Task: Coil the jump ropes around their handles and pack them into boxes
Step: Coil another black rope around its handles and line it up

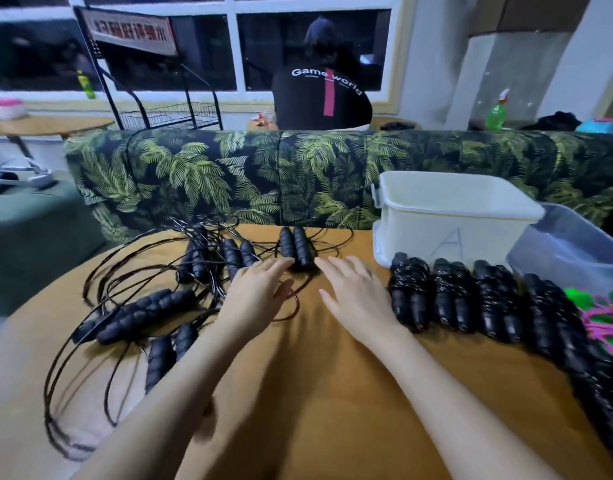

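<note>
The left hand and right hand hold nothing, fingers straight; fingertips reach just beside a pair of black jump-rope handles.

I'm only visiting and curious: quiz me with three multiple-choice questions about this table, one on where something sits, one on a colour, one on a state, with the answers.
1. Where on the table does the white box stand? A) far right B) near left C) dead centre
2. What colour is the handle pair just ahead of the left hand and right hand? A) red B) white C) black
3. What state is the row of ropes beside the box in? A) lying loose B) coiled around their handles C) packed inside the box

Answers: 1 A, it stands beyond and right of the right hand; 2 C, both handles are black; 3 B, each bundle is wrapped tight, out on the table.
</note>
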Tool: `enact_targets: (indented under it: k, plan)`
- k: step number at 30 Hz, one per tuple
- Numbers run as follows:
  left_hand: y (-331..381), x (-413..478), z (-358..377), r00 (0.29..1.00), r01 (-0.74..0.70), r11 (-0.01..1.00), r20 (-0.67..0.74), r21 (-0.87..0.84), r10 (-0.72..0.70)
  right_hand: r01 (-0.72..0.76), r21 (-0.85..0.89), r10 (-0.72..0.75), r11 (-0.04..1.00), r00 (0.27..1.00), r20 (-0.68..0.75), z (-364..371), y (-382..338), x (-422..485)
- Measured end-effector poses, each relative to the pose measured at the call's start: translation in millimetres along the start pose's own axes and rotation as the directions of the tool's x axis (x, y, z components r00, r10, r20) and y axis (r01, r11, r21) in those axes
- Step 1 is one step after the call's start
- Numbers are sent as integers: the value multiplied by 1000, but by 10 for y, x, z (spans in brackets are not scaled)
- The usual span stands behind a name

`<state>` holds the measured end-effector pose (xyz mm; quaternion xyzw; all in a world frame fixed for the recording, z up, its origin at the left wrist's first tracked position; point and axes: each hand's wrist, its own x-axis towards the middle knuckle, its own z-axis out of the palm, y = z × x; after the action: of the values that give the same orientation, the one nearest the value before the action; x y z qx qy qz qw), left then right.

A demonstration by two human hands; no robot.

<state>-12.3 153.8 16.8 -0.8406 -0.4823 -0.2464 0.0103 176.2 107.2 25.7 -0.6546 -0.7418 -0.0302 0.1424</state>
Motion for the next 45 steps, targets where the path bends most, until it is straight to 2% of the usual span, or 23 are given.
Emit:
enact_targets:
  k: [4, 10, 13, 17, 21, 26, 30, 33, 35, 37, 40, 42, 45]
  plan:
    - [-196, 633, 248, 981, 155, 983, 104, 100, -165, -29, 0, 29, 1000, 999, 32, 209, 35, 656]
    - [-366, 1174, 649, 906, 335, 919, 199, 207, -375, -3, -79, 17, 997, 983, 185, 653, 161, 1245]
    - [-356, 1268, 675, 882, 414, 907, 210, 82, -421, 4, -25, 0, 1000, 986, 166, 742, 208, 1288]
    - [-255, 1127, 464, 874, 482, 862, 156, -156, -460, -61, 176, 42, 982, 993, 106, 407, 158, 984]
    - [77, 599, 79, 896, 443, 821, 205, -361, -394, -89, 254, 84, 963, 996, 32, -30, -38, 222]
    - [363, -358, -127, 895, 418, 792, 349, -446, -276, -52, 231, 61, 972, 998, -34, -34, -336, -802]
    - [392, -907, -180, 869, 401, 839, 442, -367, -222, -38, 128, 48, 991, 996, -74, 87, -587, -1366]
    - [373, -1113, -228, 852, 376, 886, 477, -271, -216, 24, 204, -14, 979, 999, -48, 76, -701, -1605]
    - [402, -1171, -242, 866, 341, 919, 447, -198, -225, 37, 328, -38, 944, 999, -1, 52, -645, -1691]
    - [491, -1203, -249, 877, 333, 928, 417, -166, -240, 18, 399, -12, 917, 1000, -19, 48, -493, -1686]
    - [675, -1245, -161, 877, 297, 954, 388, 29, -284, -52, 347, 89, 937, 992, -93, 36, -106, -1468]
    - [748, -1255, -73, 891, 249, 956, 349, 158, -290, -54, 281, 75, 958, 995, -65, -7, 115, -1301]
    - [671, -1207, -45, 909, 166, 984, 377, 63, -177, 2, 236, -4, 972, 1000, 11, -42, 343, -1163]
